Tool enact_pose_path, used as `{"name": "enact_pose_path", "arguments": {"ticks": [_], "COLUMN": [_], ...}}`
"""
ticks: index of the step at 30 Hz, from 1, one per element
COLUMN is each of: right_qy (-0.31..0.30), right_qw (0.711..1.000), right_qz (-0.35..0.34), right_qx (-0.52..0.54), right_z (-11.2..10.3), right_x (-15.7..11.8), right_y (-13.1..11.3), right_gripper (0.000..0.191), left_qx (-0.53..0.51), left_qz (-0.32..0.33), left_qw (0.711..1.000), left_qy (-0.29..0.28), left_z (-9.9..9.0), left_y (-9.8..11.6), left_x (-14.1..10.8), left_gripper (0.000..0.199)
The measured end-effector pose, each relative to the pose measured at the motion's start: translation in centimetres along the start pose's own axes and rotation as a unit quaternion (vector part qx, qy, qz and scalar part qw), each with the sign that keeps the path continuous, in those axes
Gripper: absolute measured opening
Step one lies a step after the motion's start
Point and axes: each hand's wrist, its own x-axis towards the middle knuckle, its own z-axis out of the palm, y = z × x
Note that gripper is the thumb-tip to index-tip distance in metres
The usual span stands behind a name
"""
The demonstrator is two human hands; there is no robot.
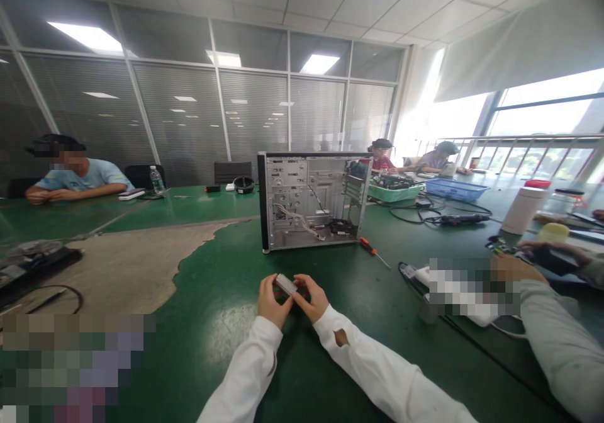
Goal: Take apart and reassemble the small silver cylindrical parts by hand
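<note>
Between my left hand (272, 302) and my right hand (312, 297) is a small grey, metal-looking block (285, 284), held just above the green tabletop. The fingers of both hands are closed around its ends, and a little red shows by the fingertips. Its exact kind is too small to make out. Beyond my hands stands an opened computer case (325, 182), upright, its side panel off, with loose pale cables (298, 219) and a black part (343, 226) inside. A screwdriver (368, 245) with a red and black handle lies at the case's lower right corner.
A co-worker's gray-sleeved arm (552, 328) reaches in at right, near a white power strip (481, 306) and cables. Green (396, 192) and blue baskets (455, 189) stand behind, beside a white bottle (523, 209). Brown sheet (136, 262) covers the left; other people sit at the far side.
</note>
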Motion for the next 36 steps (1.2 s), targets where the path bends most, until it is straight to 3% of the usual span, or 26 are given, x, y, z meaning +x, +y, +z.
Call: {"name": "enact_pose_path", "arguments": {"ticks": [8,12,15,23,28,31,36], "right_qy": [-0.002,-0.008,-0.013,-0.003,0.01,0.012,0.018], "right_qw": [1.0,1.0,1.0,1.0,1.0,0.999,0.998], "right_qz": [0.016,0.023,0.024,0.006,-0.016,-0.029,-0.056], "right_qx": [0.001,-0.01,-0.013,-0.027,-0.02,-0.015,-0.017], "right_z": [0.3,0.2,0.2,0.3,0.0,-0.1,-0.3], "right_x": [0.1,0.1,0.1,-0.1,0.0,0.1,0.1], "right_y": [0.4,0.4,0.3,0.4,0.0,-0.2,-0.6], "right_gripper": [0.042,0.046,0.051,0.047,0.037,0.032,0.026], "left_qx": [0.15,0.162,0.132,0.082,0.12,0.138,0.144], "left_qz": [0.142,0.174,0.165,0.087,0.008,0.013,0.046], "left_qw": [0.976,0.963,0.965,0.985,0.984,0.982,0.982], "left_qy": [-0.063,-0.129,-0.153,-0.126,-0.13,-0.129,-0.114], "left_z": [0.0,0.1,0.2,0.4,0.2,-0.1,-0.4], "left_y": [0.3,0.5,0.9,-0.2,-0.6,-0.1,0.7], "left_x": [-0.1,-0.4,-0.5,-0.3,0.0,0.1,0.2], "left_gripper": [0.054,0.062,0.07,0.07,0.044,0.03,0.026]}}
